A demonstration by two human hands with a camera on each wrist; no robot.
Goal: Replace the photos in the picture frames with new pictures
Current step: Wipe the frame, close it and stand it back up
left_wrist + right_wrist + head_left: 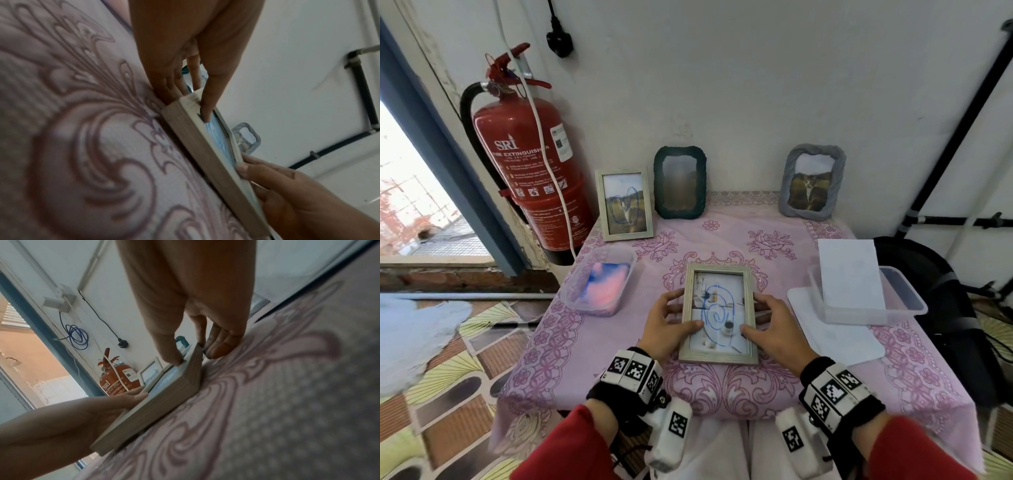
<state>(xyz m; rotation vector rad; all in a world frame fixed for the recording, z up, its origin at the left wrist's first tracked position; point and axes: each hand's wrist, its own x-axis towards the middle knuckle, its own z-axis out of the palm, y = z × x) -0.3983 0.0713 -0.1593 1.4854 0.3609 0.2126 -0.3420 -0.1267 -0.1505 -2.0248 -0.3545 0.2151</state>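
Both hands are gripping the wooden frame (718, 313) lying face-up on the counter (756, 383): left hand (667, 323) and right hand (774, 329) are pinching opposite edges, thumbs resting on the glass. Risk: thumbs smudging or pressing in the glass; frame slipping between grips while flipping.

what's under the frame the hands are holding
The wooden frame lies face up on the pink patterned tablecloth, gripped by the left hand and the right hand. Only cloth shows around its edges; the frame itself covers whatever lies directly beneath.
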